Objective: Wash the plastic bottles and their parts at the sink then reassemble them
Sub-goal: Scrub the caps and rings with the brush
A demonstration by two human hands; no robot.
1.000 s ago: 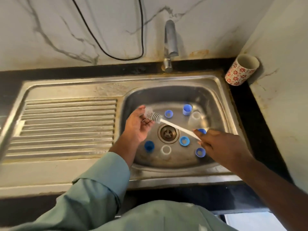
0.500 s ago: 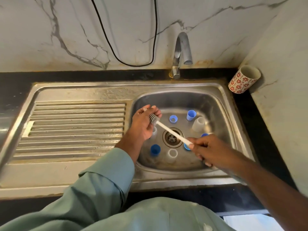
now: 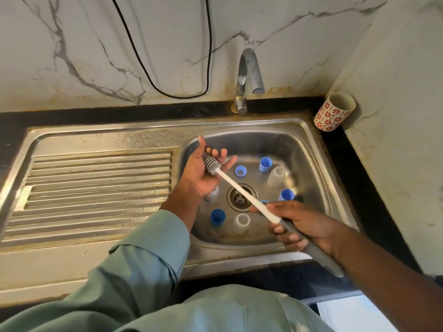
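My right hand [image 3: 309,226] grips the grey handle of a long bottle brush [image 3: 239,188]. Its grey bristled head [image 3: 212,164] lies in the palm of my left hand [image 3: 199,173], which is spread open over the left side of the sink basin [image 3: 311,144]. Loose on the basin floor are several blue parts, among them a blue part [image 3: 240,170] and a taller blue part [image 3: 265,164] at the back, another blue part [image 3: 286,194] at the right and a blue part [image 3: 217,217] at the front. Two clear bottles [image 3: 276,176] [image 3: 242,222] stand among them. Another clear piece [image 3: 212,193] shows under my left hand.
The drain [image 3: 241,197] is in the basin's middle. A steel tap [image 3: 247,77] stands behind the basin with no water running. A ribbed drainboard [image 3: 96,183] lies to the left. A red-flowered cup [image 3: 334,111] sits in the back right corner. A black cable [image 3: 208,56] hangs on the wall.
My left hand, earlier curled round the brush head, has opened its fingers and lifted a little. My right hand has slid back along the brush to the grey handle.
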